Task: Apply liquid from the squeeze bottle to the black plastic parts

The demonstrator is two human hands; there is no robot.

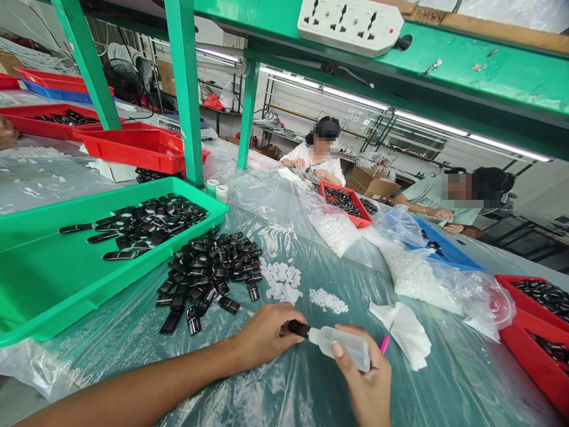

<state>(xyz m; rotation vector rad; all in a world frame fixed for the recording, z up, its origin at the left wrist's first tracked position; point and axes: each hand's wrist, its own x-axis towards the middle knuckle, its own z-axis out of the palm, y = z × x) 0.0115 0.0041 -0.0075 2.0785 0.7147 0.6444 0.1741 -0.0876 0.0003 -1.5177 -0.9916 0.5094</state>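
Note:
My left hand (271, 335) pinches a small black part (297, 327) near the bottom middle. Just right of it, my right hand (368, 379) holds a translucent squeeze bottle (344, 347), whose nozzle end meets the black part. A pink stick (384, 344) shows beside my right hand. Behind my left hand lies a heap of glossy black parts (213, 267). To its right are a pile of white oval pieces (281, 281) and a smaller pile of tiny white pieces (328, 300).
A green tray (48, 261) with black parts stands at left. A white cloth (406, 335) lies right of my right hand. Red trays (528, 350) stand at far right. Green posts (184, 89) rise behind. Two people (317, 154) sit across the table.

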